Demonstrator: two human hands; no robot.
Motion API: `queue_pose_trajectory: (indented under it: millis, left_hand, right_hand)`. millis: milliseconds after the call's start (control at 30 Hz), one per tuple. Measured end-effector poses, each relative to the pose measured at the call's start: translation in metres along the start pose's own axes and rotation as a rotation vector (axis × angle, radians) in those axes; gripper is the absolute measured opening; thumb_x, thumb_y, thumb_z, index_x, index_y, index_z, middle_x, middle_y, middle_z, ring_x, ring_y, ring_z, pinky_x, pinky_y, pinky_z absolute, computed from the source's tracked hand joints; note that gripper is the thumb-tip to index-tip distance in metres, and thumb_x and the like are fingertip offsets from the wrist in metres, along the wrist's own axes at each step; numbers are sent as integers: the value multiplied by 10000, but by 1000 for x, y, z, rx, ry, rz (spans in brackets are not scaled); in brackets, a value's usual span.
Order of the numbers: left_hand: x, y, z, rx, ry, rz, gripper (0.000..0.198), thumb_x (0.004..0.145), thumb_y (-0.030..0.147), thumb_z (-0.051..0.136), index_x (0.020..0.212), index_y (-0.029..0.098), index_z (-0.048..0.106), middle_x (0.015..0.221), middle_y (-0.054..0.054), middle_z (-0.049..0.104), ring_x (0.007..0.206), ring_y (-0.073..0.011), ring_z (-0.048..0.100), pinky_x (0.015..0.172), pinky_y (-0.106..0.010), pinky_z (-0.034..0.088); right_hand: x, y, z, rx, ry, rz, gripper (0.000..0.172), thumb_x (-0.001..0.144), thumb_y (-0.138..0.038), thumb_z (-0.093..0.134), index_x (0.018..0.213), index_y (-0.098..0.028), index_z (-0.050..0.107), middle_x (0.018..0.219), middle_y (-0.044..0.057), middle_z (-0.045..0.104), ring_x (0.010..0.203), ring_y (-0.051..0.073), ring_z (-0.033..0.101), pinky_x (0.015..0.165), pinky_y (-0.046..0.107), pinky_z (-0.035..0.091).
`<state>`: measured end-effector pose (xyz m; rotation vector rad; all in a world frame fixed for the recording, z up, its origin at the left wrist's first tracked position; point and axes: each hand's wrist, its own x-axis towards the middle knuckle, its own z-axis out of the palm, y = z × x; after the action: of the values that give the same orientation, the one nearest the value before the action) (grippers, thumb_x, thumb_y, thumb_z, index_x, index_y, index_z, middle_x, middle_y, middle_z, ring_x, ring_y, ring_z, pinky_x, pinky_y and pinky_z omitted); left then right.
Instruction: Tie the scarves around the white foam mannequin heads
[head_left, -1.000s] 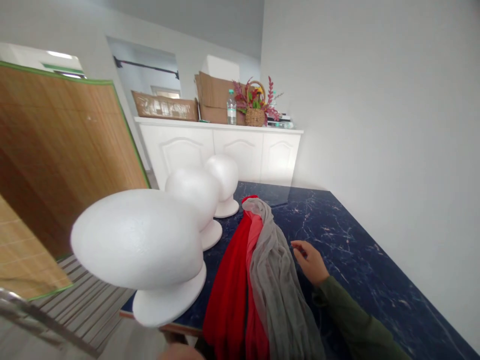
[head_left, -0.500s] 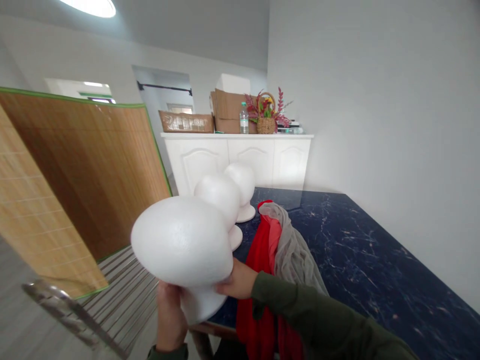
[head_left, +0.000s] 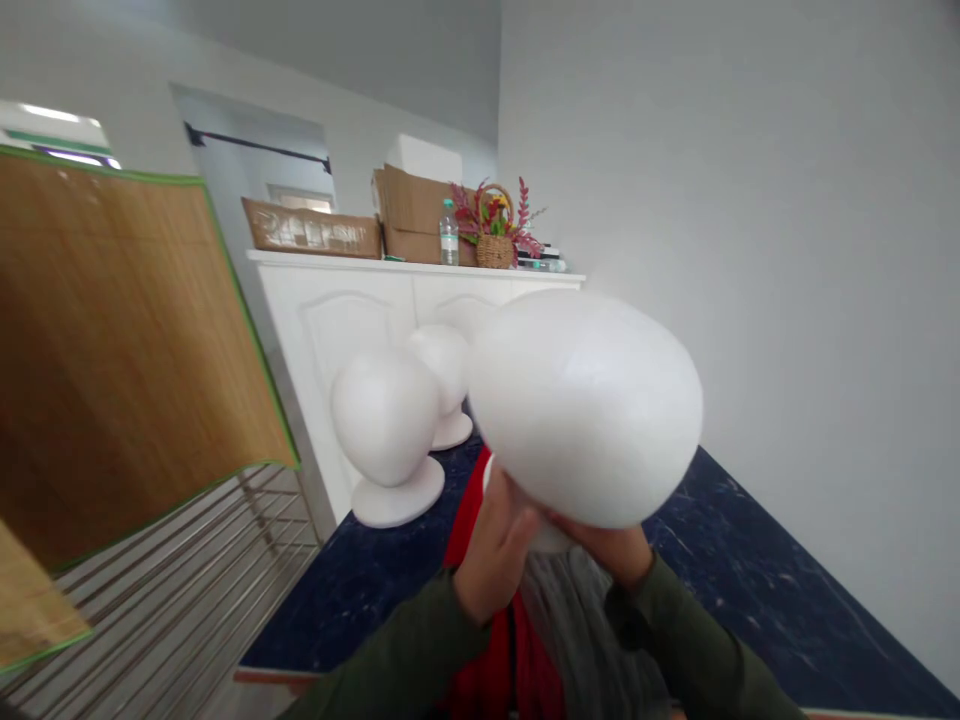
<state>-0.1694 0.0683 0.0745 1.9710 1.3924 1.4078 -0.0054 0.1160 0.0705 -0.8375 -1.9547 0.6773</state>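
A white foam mannequin head (head_left: 589,405) is held up in front of me, tilted, above the dark blue marbled table (head_left: 349,600). My left hand (head_left: 495,545) is closed around its neck from the left, and my right hand (head_left: 611,548) grips under it from the right, with its fingers partly hidden. Beneath my forearms lie a red scarf (head_left: 480,670) and a grey scarf (head_left: 585,630). Two more white mannequin heads stand upright on the table to the left: a nearer head (head_left: 386,420) and a farther head (head_left: 442,365).
Behind the table stands a white cabinet (head_left: 337,310) bearing a cardboard box (head_left: 424,215), a water bottle (head_left: 448,235) and a flower basket (head_left: 495,248). A metal rack (head_left: 187,590) and a bamboo mat (head_left: 135,360) are at the left. A grey wall (head_left: 735,200) borders the right.
The held mannequin head has moved from the table's left edge rightward and up, over the scarves. Both hands have moved with it. My view has shifted to the right.
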Motion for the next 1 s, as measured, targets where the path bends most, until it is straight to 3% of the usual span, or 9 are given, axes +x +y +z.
queue_pose_trajectory:
  millis: [67,167,300,400,567,733,800,900,1000]
  left_hand:
    - [32,13,30,-117,-47,152,633,848,312,358,1376,183,32,1410,-80,226,1296,-234,182,1087,-375,155]
    - [76,15,79,-249,-165,266,613,839,283,375,1368,150,96,1402,-113,249,1276,-219,247,1071,-373,194]
    - [103,-14,133,-283,-209,206,609,825,285,405,1358,124,159,1400,-130,257,1285,-220,236,1076,-382,178]
    - [102,-44,149,-275,-257,124,619,812,293,422,1358,136,176,1405,-113,257,1288,-206,237,1078,-380,170]
    - [91,-76,140,-76,-360,-29,584,786,358,445,1308,130,315,1355,-114,358,1243,-216,332,1050,-379,242]
    - [91,-85,97,355,-162,-30,439,770,310,457,1160,111,483,1183,-136,531,1112,-235,473,961,-397,352]
    - [92,-89,79,481,-93,-74,393,776,307,441,1097,92,517,1112,-153,562,1057,-243,505,922,-395,375]
    - [92,-96,65,610,-154,-220,352,782,354,425,976,94,561,990,-162,598,946,-261,555,821,-385,420]
    - [88,-101,68,616,-240,-250,288,789,332,413,841,116,596,888,-154,617,887,-271,567,784,-392,415]
  right_hand:
    - [3,27,-28,-115,207,39,464,671,-401,628,1083,-204,550,1150,65,561,1215,256,354,1052,445,221]
    - [3,67,-55,-285,456,96,466,658,-463,610,1007,-155,593,1044,106,614,1096,265,480,983,436,323]
    - [1,112,-61,-449,595,158,482,650,-515,584,951,-140,616,945,110,645,1002,278,531,912,430,376]
    - [3,133,-51,-566,619,217,553,647,-529,575,1007,-111,598,984,138,626,995,294,520,887,425,381]
    - [0,152,-40,-684,570,356,694,617,-551,587,1082,-37,552,1036,206,577,1022,335,480,883,423,364]
    - [-8,151,-40,-578,514,407,721,604,-494,610,1121,-7,484,1116,234,508,1119,359,394,949,447,290]
    - [-15,142,-38,-468,561,454,748,577,-451,630,1145,-4,438,1173,247,452,1174,373,323,972,466,256]
    - [-31,122,-27,-230,676,552,744,581,-432,615,1178,-55,379,1216,226,402,1186,349,310,982,461,252]
    - [-46,101,-5,157,592,671,669,640,-434,567,1186,-107,359,1214,190,419,1127,286,413,943,401,337]
